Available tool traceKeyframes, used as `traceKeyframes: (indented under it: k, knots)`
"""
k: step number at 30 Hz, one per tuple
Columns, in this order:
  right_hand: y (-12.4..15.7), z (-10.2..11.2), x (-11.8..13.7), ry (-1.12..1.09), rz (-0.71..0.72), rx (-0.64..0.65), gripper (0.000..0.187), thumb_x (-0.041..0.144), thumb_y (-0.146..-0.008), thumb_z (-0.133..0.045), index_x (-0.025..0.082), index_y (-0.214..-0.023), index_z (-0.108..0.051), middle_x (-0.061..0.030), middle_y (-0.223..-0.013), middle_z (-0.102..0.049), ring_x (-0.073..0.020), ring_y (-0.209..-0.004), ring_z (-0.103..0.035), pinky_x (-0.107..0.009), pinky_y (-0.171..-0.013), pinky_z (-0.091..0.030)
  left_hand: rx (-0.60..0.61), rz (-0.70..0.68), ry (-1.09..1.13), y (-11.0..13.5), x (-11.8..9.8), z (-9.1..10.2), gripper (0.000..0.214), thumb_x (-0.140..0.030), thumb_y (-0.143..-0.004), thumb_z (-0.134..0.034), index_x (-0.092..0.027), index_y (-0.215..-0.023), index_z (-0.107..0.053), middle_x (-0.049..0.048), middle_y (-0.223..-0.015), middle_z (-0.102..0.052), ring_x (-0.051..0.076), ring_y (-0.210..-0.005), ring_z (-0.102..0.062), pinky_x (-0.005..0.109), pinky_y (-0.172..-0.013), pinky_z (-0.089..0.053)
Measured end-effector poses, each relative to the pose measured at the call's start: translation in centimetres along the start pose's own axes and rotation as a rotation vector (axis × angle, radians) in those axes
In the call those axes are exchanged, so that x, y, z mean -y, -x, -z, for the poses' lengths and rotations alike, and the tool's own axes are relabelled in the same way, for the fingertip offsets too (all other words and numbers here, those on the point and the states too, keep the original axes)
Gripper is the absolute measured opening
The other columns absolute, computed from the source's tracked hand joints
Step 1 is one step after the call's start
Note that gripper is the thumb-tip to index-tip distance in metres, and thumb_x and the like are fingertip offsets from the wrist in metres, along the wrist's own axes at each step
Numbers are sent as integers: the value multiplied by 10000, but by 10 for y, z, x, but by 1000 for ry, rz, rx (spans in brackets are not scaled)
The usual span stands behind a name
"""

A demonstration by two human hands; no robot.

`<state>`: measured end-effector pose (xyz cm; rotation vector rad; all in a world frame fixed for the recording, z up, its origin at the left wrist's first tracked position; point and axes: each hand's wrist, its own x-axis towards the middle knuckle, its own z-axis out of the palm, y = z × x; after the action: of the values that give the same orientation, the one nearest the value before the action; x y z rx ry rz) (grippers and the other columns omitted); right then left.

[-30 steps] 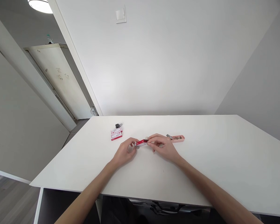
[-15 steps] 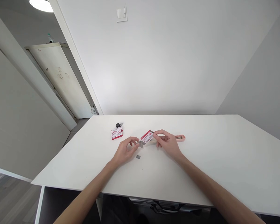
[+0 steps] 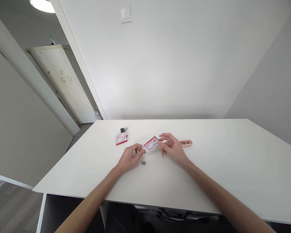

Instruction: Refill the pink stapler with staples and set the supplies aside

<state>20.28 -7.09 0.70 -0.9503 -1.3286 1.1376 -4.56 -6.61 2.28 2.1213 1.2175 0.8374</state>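
Observation:
Above the table, a small red-and-white printed box (image 3: 150, 144) is held tilted between both hands. My left hand (image 3: 131, 156) pinches its left end, with the thumb in front. My right hand (image 3: 171, 148) grips the right end between thumb and fingers. On the tabletop just below the box lies a small dark grey rectangular piece (image 3: 143, 163), flat and apart from the hands. Partly behind my right hand is a narrow pink tray (image 3: 188, 143) with small items inside that I cannot make out.
Two matching red-and-white boxes (image 3: 121, 140) lie at the left of the white table (image 3: 208, 181), beside a small black object (image 3: 122, 130). A wall with a light switch (image 3: 126, 13) rises behind. Below the front edge is a dark handle (image 3: 173, 215).
The grey, flap-like part at the left end of the box has gone from sight, and the white printed face now reaches my left fingers. Both hands have shifted only slightly.

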Motion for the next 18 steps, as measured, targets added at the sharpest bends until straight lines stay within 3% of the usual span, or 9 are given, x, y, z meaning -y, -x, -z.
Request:
traceKeyframes:
  k: [18]
  knots:
    - [2,0,0,32,-42,130,434,604,-891,-706,252,-1141,-657,-29,-1007,-697,-126,-567,-638,-308,-531,-531,42,-3,120,-1,2,2,260,-450,-939,-651,-204,-900,-725,17,-781,-727,165,-707,-628,289,-638,-472]
